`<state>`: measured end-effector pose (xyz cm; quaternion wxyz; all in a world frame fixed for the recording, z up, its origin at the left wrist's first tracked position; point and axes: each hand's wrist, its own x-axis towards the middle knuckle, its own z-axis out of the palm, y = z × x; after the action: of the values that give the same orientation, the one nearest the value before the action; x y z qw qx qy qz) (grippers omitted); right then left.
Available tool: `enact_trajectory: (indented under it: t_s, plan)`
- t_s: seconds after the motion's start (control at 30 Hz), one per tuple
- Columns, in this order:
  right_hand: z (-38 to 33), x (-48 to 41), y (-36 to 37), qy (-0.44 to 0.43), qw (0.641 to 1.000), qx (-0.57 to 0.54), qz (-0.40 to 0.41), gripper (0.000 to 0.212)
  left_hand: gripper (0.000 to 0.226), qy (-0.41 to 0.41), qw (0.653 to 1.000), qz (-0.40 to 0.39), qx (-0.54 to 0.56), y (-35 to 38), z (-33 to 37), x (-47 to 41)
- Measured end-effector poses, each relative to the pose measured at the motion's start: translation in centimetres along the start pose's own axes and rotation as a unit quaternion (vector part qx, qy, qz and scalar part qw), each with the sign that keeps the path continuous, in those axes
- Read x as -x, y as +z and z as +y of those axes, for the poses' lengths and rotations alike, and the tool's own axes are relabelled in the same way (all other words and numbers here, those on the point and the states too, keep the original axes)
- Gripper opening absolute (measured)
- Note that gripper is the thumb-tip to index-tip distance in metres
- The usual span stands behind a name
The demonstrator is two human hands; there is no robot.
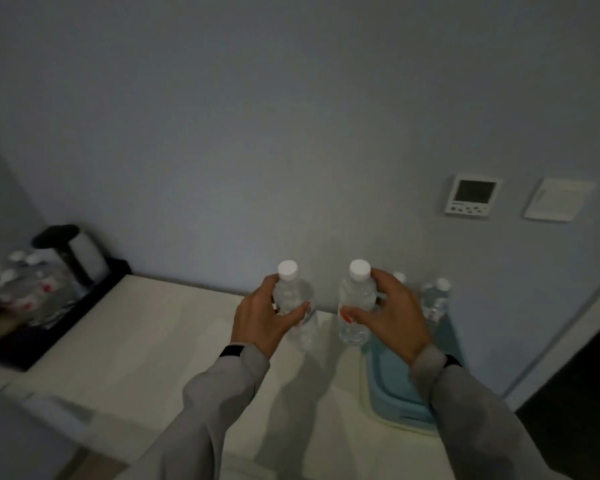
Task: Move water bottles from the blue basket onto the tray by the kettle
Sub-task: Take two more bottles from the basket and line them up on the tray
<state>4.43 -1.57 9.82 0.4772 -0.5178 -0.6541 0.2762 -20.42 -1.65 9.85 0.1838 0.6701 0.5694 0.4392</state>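
My left hand (pixel 260 320) grips a clear water bottle (pixel 297 299) with a white cap, held upright above the white counter. In my right hand (pixel 392 317) is a second upright bottle (pixel 355 306) of the same kind, over the left edge of the blue basket (pixel 392 386). Two more bottles (pixel 435 299) stand in the basket behind my right hand. At far left a black tray (pixel 66 323) carries a kettle (pixel 73 254) and several bottles (pixel 21 282) with red labels.
The white counter (pixel 160 341) runs from the tray to the basket along a grey wall. A thermostat panel (pixel 471 195) and a wall switch (pixel 560 199) hang at right. A dark doorway (pixel 589 386) opens at the lower right.
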Motion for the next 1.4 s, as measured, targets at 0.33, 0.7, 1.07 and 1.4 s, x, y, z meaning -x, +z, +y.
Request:
enact_trajectory:
  t_s: [0.33,0.7,1.07,1.4]
  plan:
    - [-12.3,2.9,21.8,-0.049,0.994,-0.014,-0.095,0.071,0.061,-0.054,0.994,0.089,-0.033,-22.8,-11.7,7.0]
    - [-24.0,1.8,44.9,-0.094,0.967,-0.076,-0.226,0.066,0.059,-0.127,0.966,0.192,-0.12,-43.1,-23.9,11.5]
    - [-28.7,-5.9,64.4,-0.12,0.955,-0.11,-0.248,0.07,0.063,-0.141,0.955,0.199,-0.17,-56.4,-36.5,3.8]
    - [-31.5,-10.8,73.5,-0.104,0.972,-0.064,-0.201,0.063,0.059,-0.095,0.976,0.151,-0.129,-62.8,-46.3,-4.9]
